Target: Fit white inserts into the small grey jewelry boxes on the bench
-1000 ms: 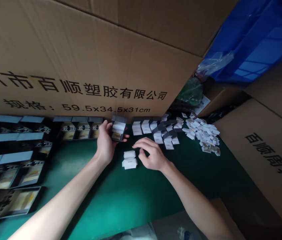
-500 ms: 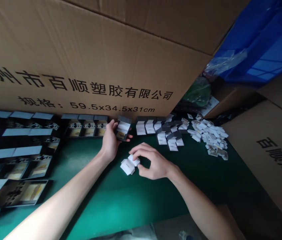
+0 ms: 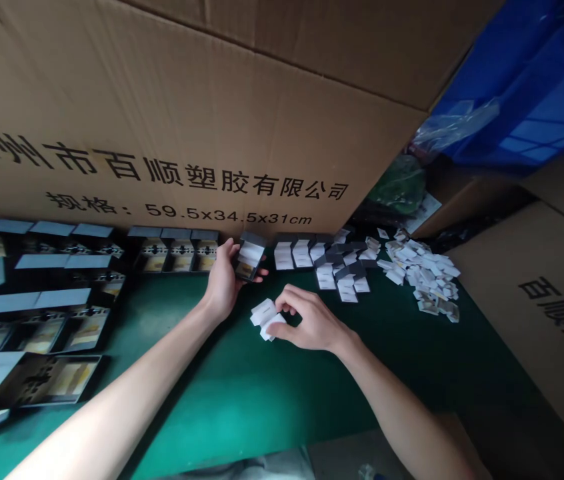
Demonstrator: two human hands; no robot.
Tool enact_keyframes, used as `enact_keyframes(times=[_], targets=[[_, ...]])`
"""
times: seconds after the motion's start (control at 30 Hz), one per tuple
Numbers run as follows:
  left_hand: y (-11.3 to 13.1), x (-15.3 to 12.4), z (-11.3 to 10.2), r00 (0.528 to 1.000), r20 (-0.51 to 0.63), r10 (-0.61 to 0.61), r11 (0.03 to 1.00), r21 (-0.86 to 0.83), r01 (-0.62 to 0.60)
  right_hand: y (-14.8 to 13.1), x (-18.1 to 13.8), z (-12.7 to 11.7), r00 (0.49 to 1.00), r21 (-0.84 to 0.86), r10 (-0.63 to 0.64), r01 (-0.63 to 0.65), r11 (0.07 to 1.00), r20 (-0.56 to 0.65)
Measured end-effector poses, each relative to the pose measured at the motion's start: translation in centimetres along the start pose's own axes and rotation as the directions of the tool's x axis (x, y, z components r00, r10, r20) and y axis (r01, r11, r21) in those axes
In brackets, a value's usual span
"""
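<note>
Both arms bare, converging forward. Left forearm (image 3: 147, 377) slants up and rightward; left wrist (image 3: 208, 313) nearly in line with it. Left grip (image 3: 221, 280) clasped, palm inward, fingertips (image 3: 263, 272) showing on far side. Right forearm (image 3: 392, 393) slants up and leftward. Right grip (image 3: 312, 321) nearer body, fingers curled in pinch, right thumb (image 3: 283, 329) pointing left. Hands apart.
</note>
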State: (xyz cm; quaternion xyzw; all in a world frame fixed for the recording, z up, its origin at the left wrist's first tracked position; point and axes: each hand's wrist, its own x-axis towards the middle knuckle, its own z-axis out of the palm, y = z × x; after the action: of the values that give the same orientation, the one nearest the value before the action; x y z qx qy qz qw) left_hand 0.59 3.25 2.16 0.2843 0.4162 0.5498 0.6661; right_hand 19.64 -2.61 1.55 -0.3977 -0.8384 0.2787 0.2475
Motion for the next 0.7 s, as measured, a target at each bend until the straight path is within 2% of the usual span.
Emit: enact_keyframes(times=[0.1,0.23,0.3,0.6,0.7], targets=[[0.1,0.0,0.0,1.0,-0.008,-0.013,1.0,-0.002,0.013,0.0,-0.1,-0.3,0.995,0.049,-0.091,0.093,0.994,-0.031],[0.2,0.0,0.0,1.0,-0.005,-0.021,1.0,-0.011,0.021,-0.2,-0.2,-0.5,0.984,0.092,-0.141,0.131,0.987,0.107],[0.1,0.0,0.0,1.0,-0.002,-0.021,1.0,-0.017,0.021,-0.2,-0.2,-0.3,0.982,0.078,-0.134,0.125,0.989,0.13],[-0.3,0.3,-0.1,0.999,0.029,-0.038,0.998,-0.052,0.039,0.7,0.0,0.3,0.999,-0.037,-0.047,0.047,0.998,0.017],[-0.3,0.3,-0.1,0.999,0.041,-0.03,0.998,-0.058,0.033,0.9,0.1,0.5,0.994,-0.078,-0.091,0.086,0.993,-0.058]])
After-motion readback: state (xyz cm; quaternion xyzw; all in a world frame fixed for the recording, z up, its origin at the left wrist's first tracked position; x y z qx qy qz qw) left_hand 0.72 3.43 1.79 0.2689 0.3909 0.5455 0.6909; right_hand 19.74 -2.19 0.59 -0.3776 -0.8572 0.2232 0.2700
